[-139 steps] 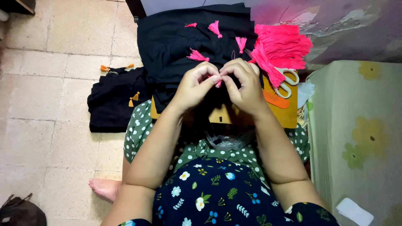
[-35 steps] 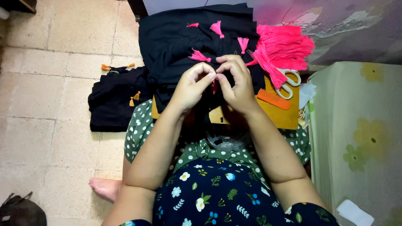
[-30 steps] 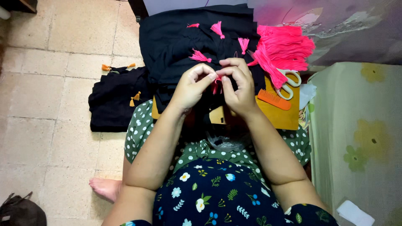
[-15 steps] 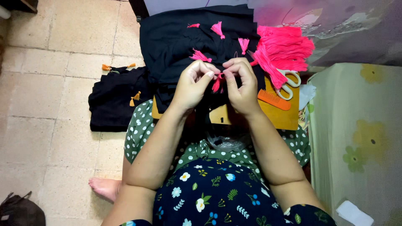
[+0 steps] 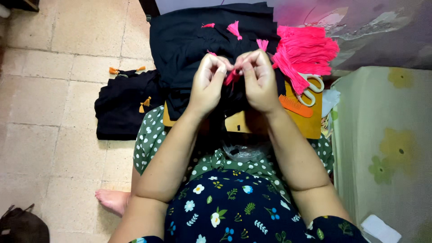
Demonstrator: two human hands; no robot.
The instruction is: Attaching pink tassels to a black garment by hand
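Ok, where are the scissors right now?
In the head view, the scissors lie on the yellow board to the right of the right hand, just below the pink thread bundle and above the orange comb.

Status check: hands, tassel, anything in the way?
Left hand and right hand both pinching pink tassel over black cloth. Scissors beside, nothing blocking.

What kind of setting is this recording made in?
Probably a home used for handcraft work: the person sits on a worn tiled floor, with black fabric, a pile of pink tassels, and scissors on a board across the lap.
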